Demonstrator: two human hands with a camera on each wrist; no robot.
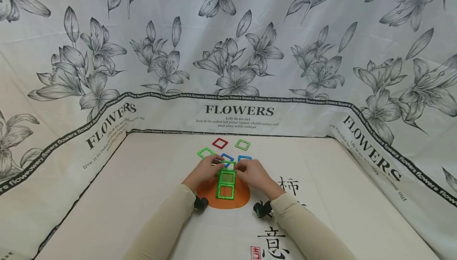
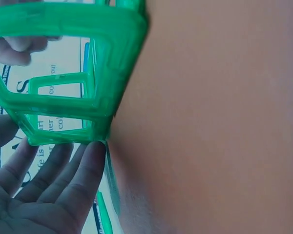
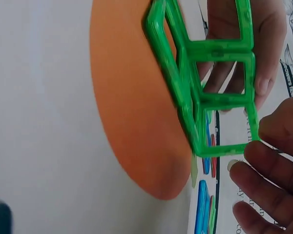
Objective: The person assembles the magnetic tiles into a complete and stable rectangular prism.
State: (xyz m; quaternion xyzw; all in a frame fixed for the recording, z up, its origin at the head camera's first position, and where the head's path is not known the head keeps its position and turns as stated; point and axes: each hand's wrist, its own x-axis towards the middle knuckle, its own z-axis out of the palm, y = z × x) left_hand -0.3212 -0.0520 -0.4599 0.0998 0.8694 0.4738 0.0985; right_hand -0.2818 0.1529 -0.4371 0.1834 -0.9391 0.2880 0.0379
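Note:
A structure of open square green magnetic tiles (image 1: pixel 226 199) stands over the orange disc (image 1: pixel 205 196) printed on the cloth. At its far end, my left hand (image 1: pixel 207 169) grips a green tile (image 2: pixel 58 139), fingertips along its edge and thumb on the other side. Across from it, my right hand (image 1: pixel 252 173) pinches the corner of a green tile (image 3: pixel 224 150) between thumb and index finger, the other fingers loosely bent. In the right wrist view, the joined tiles form a box-like shape with a slanting side.
Beyond the hands lie loose tiles: a red one (image 1: pixel 214 143), green ones (image 1: pixel 237 146) (image 1: pixel 199 155) and blue ones (image 1: pixel 246 157). A floral curtain (image 1: pixel 235 54) rises at the back and sides. Black lettering (image 1: pixel 273 244) marks the cloth at front right.

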